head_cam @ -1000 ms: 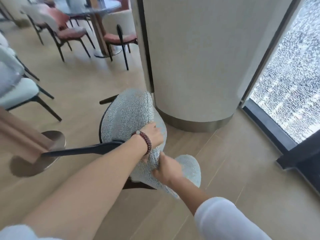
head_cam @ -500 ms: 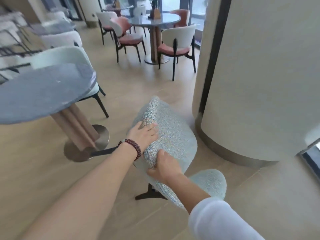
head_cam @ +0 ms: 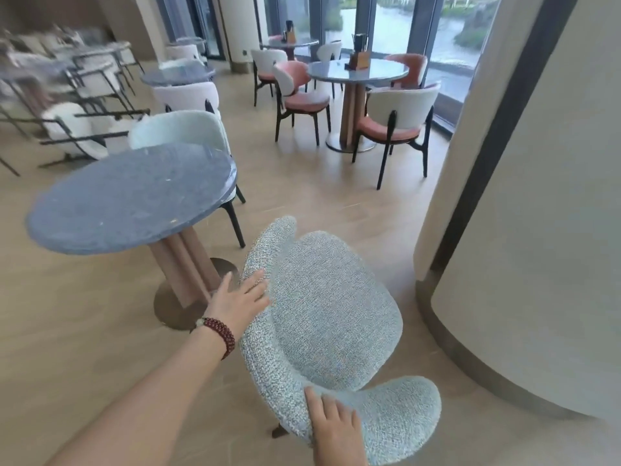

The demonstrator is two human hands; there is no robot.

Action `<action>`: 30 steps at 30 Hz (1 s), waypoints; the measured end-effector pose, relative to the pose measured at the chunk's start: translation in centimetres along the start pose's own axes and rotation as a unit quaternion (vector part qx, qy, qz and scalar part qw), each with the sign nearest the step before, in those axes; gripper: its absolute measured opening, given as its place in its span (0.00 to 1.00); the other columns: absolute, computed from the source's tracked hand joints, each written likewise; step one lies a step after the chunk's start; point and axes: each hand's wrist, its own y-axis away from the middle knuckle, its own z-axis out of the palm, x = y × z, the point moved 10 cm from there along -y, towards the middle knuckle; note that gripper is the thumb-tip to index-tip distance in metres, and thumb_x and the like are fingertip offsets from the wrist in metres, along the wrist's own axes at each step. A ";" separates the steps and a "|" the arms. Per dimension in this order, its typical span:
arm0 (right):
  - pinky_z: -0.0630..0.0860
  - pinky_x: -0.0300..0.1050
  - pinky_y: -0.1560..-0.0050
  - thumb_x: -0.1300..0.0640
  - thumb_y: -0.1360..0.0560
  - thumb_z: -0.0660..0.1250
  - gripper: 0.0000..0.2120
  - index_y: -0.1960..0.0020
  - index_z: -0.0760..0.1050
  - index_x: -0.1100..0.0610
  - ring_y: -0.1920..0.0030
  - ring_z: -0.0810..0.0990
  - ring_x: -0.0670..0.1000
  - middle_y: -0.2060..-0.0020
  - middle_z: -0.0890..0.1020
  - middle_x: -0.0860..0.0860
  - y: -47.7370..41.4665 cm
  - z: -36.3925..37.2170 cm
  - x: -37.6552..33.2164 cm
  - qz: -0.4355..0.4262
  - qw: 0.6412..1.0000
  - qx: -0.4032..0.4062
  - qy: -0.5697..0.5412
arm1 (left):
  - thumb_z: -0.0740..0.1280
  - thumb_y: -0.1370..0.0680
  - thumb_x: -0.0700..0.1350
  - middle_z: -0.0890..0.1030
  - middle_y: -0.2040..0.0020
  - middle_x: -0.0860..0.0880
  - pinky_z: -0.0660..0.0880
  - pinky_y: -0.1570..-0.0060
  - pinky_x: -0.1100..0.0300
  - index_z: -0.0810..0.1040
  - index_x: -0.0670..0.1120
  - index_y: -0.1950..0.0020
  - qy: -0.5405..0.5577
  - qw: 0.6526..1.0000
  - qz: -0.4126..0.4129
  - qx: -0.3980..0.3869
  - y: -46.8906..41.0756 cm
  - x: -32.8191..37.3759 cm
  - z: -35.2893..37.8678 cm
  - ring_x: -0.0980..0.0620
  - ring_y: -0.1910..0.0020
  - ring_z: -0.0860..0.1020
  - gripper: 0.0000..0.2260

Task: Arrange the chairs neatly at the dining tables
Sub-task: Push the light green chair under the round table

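Head view: pale-blue bouclé chair (head_cam: 322, 314) stands on the wood floor (head_cam: 84, 348) between the round grey table (head_cam: 127, 196) and the curved column (head_cam: 537, 230), near both. Left hand (head_cam: 240, 302), beaded bracelet (head_cam: 220, 334) at the wrist, lies flat and straight-fingered on the backrest's far end, clasping nothing. Right hand (head_cam: 336, 428) rests loose-fingered on the near end, likewise unclenched.

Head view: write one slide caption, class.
Left hand and right hand touch a pale blue chair beside a round table.

Your left hand (head_cam: 240, 302) wears a dark red beaded bracelet (head_cam: 220, 334) at the wrist, wound in close rows, with one pale bead (head_cam: 200, 321) at the bracelet's outer end. Behind the bracelet your forearm (head_cam: 151, 388) is unsleeved. Your right hand (head_cam: 336, 428) wears nothing.
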 end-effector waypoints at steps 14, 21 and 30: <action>0.50 0.63 0.26 0.71 0.27 0.60 0.46 0.22 0.38 0.45 0.25 0.58 0.55 0.25 0.59 0.50 -4.7 -3.0 -4.0 -0.061 0.993 -0.081 0.059 | 0.56 0.19 0.37 0.47 0.21 0.51 0.52 0.27 0.46 0.54 0.48 0.24 0.132 0.989 -0.063 0.030 -0.8 -6.1 3.8 0.50 0.23 0.40 0.25; 0.57 0.58 0.28 0.69 0.32 0.61 0.44 0.22 0.49 0.45 0.29 0.65 0.54 0.31 0.68 0.47 -7.4 -4.2 -7.6 -0.110 0.992 -0.037 0.045 | 0.52 0.19 0.34 0.54 0.22 0.48 0.57 0.29 0.54 0.59 0.45 0.27 0.151 0.983 -0.085 0.066 0.2 -10.4 7.6 0.48 0.22 0.43 0.21; 0.61 0.49 0.41 0.63 0.51 0.68 0.44 0.37 0.66 0.43 0.53 0.80 0.47 0.55 0.78 0.40 -8.3 -2.9 -9.1 -0.226 0.972 0.016 0.055 | 0.81 0.49 0.34 0.83 0.57 0.50 0.78 0.56 0.50 0.82 0.48 0.61 0.176 0.963 -0.107 0.172 7.8 -12.2 9.6 0.45 0.50 0.81 0.21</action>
